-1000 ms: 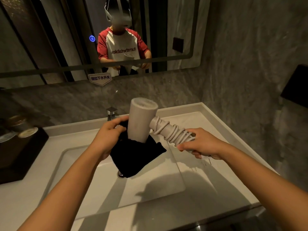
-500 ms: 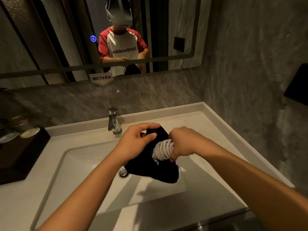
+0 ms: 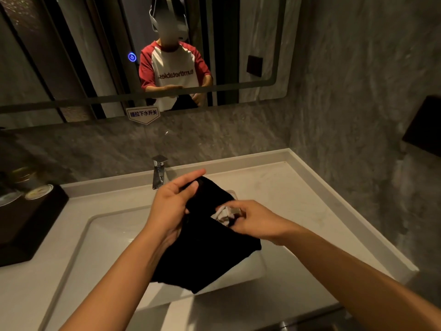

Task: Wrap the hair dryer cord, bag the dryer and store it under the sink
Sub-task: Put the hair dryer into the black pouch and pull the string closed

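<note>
A black cloth bag [image 3: 205,254] hangs above the white sink basin [image 3: 100,237]. My left hand [image 3: 171,206] grips the bag's left edge at its mouth, thumb and fingers pinching the cloth. My right hand [image 3: 253,219] is at the bag's opening, its fingers closed on the cloth edge next to the white hair dryer [image 3: 224,215]. Only a small white piece of the dryer with its wrapped cord shows at the opening; the bag hides everything else of it.
A chrome faucet [image 3: 158,172] stands behind the basin. A dark tray with round tins [image 3: 28,211] sits on the counter at left. A mirror [image 3: 71,56] spans the wall above. A dark box [image 3: 423,126] is mounted on the right wall.
The dryer went from sticking out of the bag to almost fully inside it. My right hand moved from the cord-wrapped handle to the bag's opening.
</note>
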